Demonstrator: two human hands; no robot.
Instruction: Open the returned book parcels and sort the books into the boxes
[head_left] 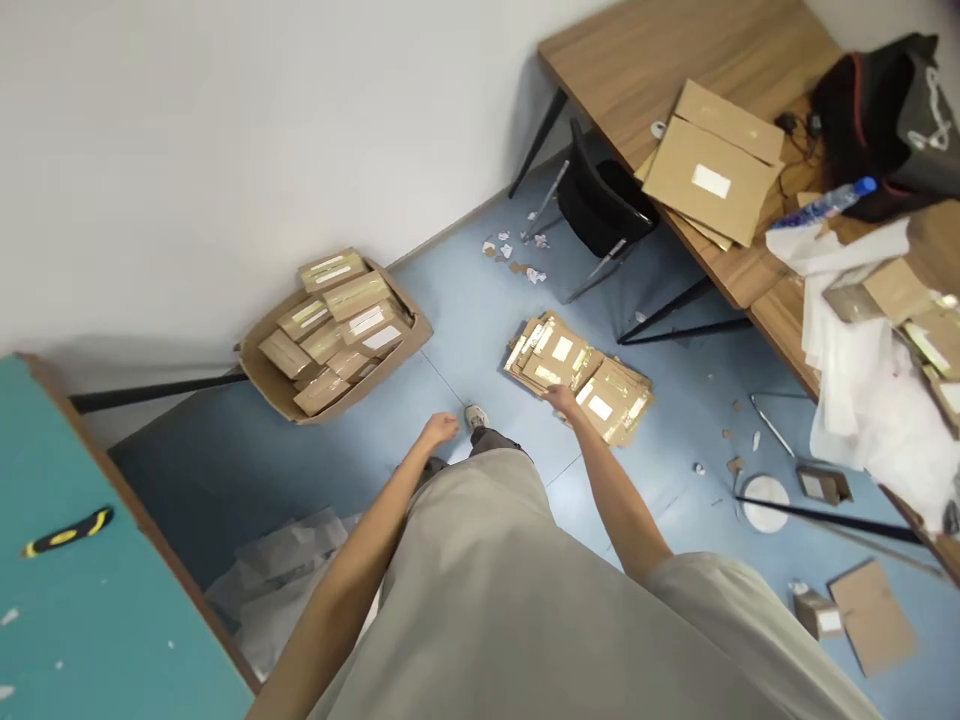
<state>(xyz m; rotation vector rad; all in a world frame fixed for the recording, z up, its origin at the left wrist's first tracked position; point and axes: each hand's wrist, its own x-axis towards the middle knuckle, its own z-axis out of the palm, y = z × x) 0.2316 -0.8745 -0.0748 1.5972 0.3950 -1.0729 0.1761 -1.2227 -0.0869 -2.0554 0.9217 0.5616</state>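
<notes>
My left hand (441, 429) hangs in front of me above the floor, fingers loosely curled, with nothing visible in it. It is between my body and a large open cardboard box (390, 360) packed with several small taped boxes (324, 345). My right hand (561, 398) is over the near edge of a pile of flattened cardboard boxes (619, 385) on the floor. Its fingers are bent together and nothing shows in them; whether they touch the pile I cannot tell. The flattened boxes carry white labels and shiny tape.
A wooden desk (622, 60) at right holds flattened cardboard (720, 165), a bottle (825, 205), a black bag (862, 120) and white wrapping (847, 380). A black chair (600, 195) stands beside it. Paper scraps (534, 274) litter the floor. A cutter (69, 532) lies on the teal-topped table (97, 620).
</notes>
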